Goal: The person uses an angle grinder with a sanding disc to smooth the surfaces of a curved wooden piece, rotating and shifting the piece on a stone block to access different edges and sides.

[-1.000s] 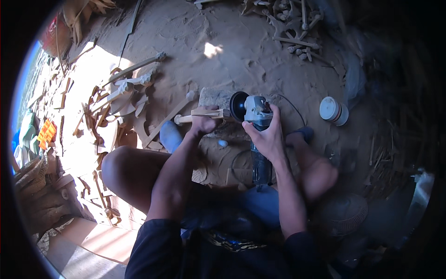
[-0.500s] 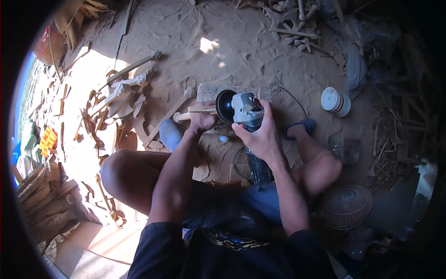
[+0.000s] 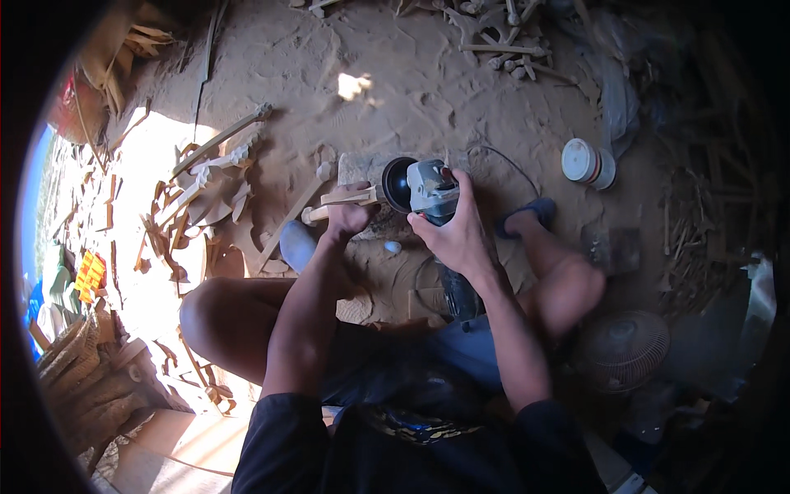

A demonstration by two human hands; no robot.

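My left hand is closed around a pale wooden piece, its end pointing right toward the grinder. In my right hand is an angle grinder, gripped near its grey head, with the dark body hanging down between my legs. Its round black disc sits right by the end of the wood; whether they touch I cannot tell. Beneath them lies a low, dusty block. A small light-blue object rests on the ground just in front of it.
Cut wooden pieces lie piled at the left, with more at the far right. A white tub stands on the right. Near my right knee is a round fan. A cable curves behind the grinder.
The whole view has shifted slightly. The wood in my left hand is tilted a little more, its left end lower. Both hands keep their grip, and the grinder stays beside the wood.
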